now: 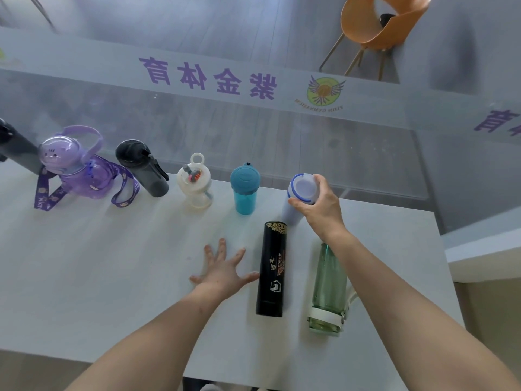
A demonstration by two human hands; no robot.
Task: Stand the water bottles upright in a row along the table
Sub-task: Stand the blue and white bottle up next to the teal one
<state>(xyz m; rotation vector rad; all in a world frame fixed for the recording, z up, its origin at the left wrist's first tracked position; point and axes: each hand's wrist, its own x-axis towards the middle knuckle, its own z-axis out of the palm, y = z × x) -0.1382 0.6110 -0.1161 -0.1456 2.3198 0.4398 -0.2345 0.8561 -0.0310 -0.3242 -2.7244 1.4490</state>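
Along the far edge of the white table (112, 263) stand several bottles in a row: a dark grey one (17, 148), a purple one with a strap (81, 170), a black one (143, 167), a white one (196, 183) and a teal cup (244, 190). My right hand (318, 207) grips a white bottle with a blue-ringed lid (300, 193), upright at the row's right end. A black flask (272, 268) and a green glass bottle (328, 286) lie on their sides nearer me. My left hand (222, 269) rests flat on the table, fingers spread, just left of the black flask.
A glass partition (253, 131) with purple lettering runs right behind the row. An orange chair (377, 26) stands beyond it. The table's right edge (448, 277) is close to the green bottle.
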